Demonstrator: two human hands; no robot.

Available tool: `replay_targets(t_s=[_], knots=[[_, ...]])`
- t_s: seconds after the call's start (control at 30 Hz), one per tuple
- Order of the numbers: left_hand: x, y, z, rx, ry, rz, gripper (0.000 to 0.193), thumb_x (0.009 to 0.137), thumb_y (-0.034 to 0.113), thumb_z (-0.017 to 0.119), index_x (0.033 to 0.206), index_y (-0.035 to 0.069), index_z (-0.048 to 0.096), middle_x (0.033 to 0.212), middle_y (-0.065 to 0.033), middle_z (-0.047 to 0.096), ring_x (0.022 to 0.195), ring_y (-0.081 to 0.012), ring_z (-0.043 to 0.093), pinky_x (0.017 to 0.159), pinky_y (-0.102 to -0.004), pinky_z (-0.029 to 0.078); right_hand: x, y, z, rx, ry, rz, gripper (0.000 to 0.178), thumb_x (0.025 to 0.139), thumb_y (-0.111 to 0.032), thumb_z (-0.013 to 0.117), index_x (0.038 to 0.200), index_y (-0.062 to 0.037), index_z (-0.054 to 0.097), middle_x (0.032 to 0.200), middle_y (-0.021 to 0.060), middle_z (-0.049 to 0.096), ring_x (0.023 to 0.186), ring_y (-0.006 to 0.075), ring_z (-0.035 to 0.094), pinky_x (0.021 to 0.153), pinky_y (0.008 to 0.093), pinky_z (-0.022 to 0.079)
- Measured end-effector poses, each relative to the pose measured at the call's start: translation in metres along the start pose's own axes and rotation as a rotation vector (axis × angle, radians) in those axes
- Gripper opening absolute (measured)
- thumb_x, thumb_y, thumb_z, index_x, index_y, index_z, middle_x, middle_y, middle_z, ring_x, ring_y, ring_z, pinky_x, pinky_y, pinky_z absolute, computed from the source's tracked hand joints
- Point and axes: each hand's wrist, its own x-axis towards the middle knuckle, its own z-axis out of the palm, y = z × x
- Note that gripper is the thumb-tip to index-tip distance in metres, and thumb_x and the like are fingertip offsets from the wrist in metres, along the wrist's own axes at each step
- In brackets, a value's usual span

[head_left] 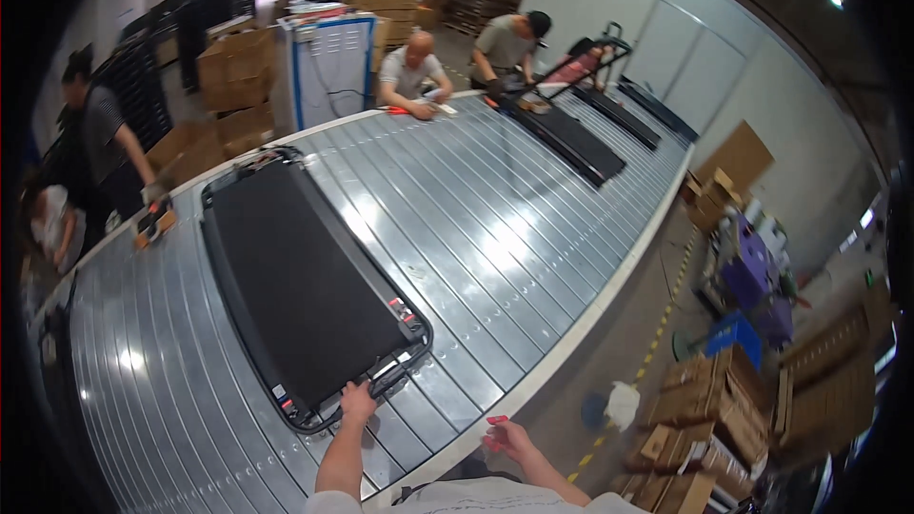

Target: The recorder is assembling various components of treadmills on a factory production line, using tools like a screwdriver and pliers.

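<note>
A flat black treadmill (305, 276) lies on the slatted metal conveyor in front of me, its black tubular frame running round the belt. At its near end my left hand (357, 402) has its fingers curled over the frame, beside dark bars and cables. Small red and white labels show at the near corners. My right hand (512, 442) is apart from the treadmill, over the conveyor's near edge. Its fingers are closed round a small red object (496, 422), whose kind is too small to make out.
Farther along the conveyor (447, 190) lie more treadmills (562, 138), one with raised uprights. Several people work along the far side; one at left holds an orange and black tool (155, 221). Cardboard boxes (705, 400), a blue crate (733, 338) and a white bag (623, 405) stand at right.
</note>
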Motion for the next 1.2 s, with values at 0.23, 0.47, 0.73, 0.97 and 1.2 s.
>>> replay_targets(t_s=[0.23, 0.47, 0.73, 0.97, 1.2], knots=[[0.005, 0.007, 0.022, 0.119, 0.094, 0.127, 0.055, 0.071, 0.016, 0.062, 0.123, 0.007, 0.049, 0.114, -0.0149, 0.049, 0.109, -0.0324, 0.050, 0.090, -0.0441, 0.044, 0.009, 0.001, -0.023, -0.074, -0.035, -0.040, 0.023, 0.090, -0.016, 0.049, 0.104, -0.0013, 0.059, 0.078, 0.0105, 0.063, 0.067, 0.0187, 0.061, 0.060, 0.0289, 0.050], [0.018, -0.019, 0.021, 0.049, -0.083, -0.027, 0.046, 0.072, 0.017, 0.060, 0.115, 0.005, 0.050, 0.116, -0.0157, 0.054, 0.109, -0.0306, 0.053, 0.092, -0.0440, 0.042, 0.002, 0.018, -0.023, -0.076, -0.014, -0.069, 0.023, 0.090, -0.016, 0.048, 0.103, -0.0021, 0.060, 0.075, 0.0079, 0.062, 0.061, 0.0177, 0.058, 0.056, 0.0294, 0.049], [0.010, 0.004, 0.002, 0.121, 0.053, 0.006, 0.038, 0.072, 0.016, 0.060, 0.108, 0.006, 0.053, 0.109, -0.0157, 0.058, 0.105, -0.0309, 0.055, 0.090, -0.0410, 0.043, -0.018, 0.021, -0.035, -0.030, -0.054, -0.070, 0.020, 0.090, -0.019, 0.048, 0.098, -0.0044, 0.060, 0.075, 0.0059, 0.059, 0.062, 0.0159, 0.052, 0.060, 0.0321, 0.046], [0.007, 0.023, -0.037, 0.120, 0.172, 0.087, 0.033, 0.070, 0.013, 0.062, 0.102, 0.005, 0.055, 0.103, -0.0167, 0.059, 0.102, -0.0319, 0.056, 0.088, -0.0416, 0.044, 0.004, 0.026, -0.034, -0.025, -0.168, -0.113, 0.020, 0.091, -0.018, 0.047, 0.099, -0.0044, 0.059, 0.078, 0.0078, 0.062, 0.066, 0.0175, 0.056, 0.063, 0.0351, 0.048], [-0.004, 0.033, -0.025, 0.139, 0.129, 0.086, 0.043, 0.073, 0.015, 0.058, 0.115, 0.007, 0.051, 0.114, -0.0169, 0.054, 0.110, -0.0322, 0.051, 0.094, -0.0422, 0.041, 0.001, 0.030, -0.045, -0.018, -0.220, -0.125, 0.023, 0.090, -0.019, 0.049, 0.103, -0.0025, 0.058, 0.081, 0.0098, 0.061, 0.068, 0.0190, 0.057, 0.066, 0.0361, 0.049]])
